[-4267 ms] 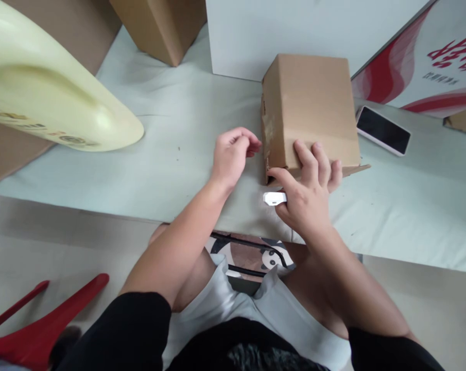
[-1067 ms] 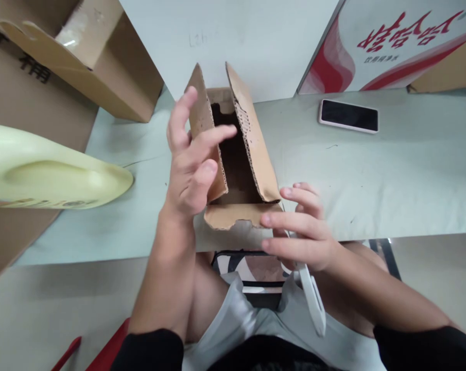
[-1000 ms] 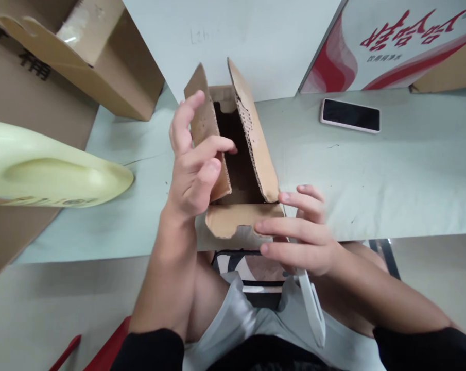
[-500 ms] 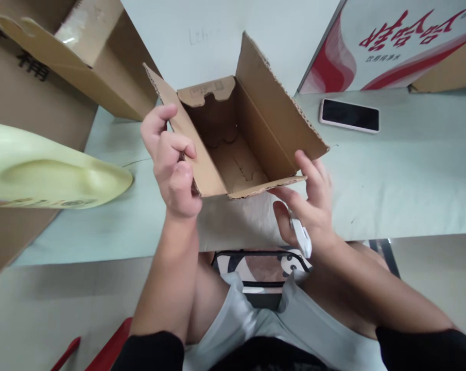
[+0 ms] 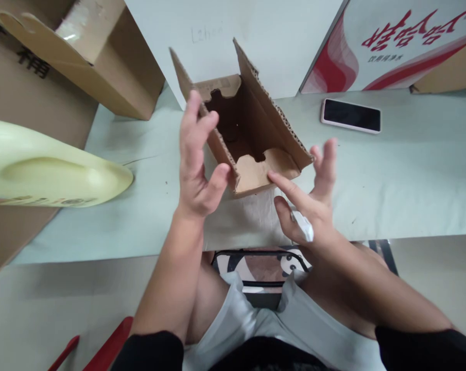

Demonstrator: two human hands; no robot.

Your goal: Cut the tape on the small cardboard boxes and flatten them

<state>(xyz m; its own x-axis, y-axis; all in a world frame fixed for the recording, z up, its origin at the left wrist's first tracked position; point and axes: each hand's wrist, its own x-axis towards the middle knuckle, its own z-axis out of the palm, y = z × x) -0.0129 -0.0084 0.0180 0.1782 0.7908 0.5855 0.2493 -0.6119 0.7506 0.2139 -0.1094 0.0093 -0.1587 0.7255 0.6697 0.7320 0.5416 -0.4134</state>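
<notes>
A small cardboard box (image 5: pixel 273 116) stands on the pale green cloth with its top open. Its two long side flaps rise steeply, and the notched front flap (image 5: pixel 252 174) is folded inward over the opening. My left hand (image 5: pixel 197 165) is at the left side flap, fingers spread and thumb near the front left corner. With its index finger on the front flap, my right hand (image 5: pixel 308 206) also keeps a small white plastic object (image 5: pixel 303 226) in its palm; its exact kind is hard to make out. Other right fingers extend beside the right flap's corner.
A phone (image 5: pixel 351 116) lies to the right on the cloth-covered table (image 5: pixel 410 180). Larger cardboard boxes (image 5: pixel 113 67) and a pale yellow bottle (image 5: pixel 63 167) stand at left. Behind are a white panel (image 5: pixel 271 41) and a red-and-white carton (image 5: pixel 387 51). A panda-print bag (image 5: pixel 259 265) is below the edge.
The front flap has folded inward, and the side flaps have swung more upright. My left hand has moved right, its fingers opening from their grip on the left flap.
</notes>
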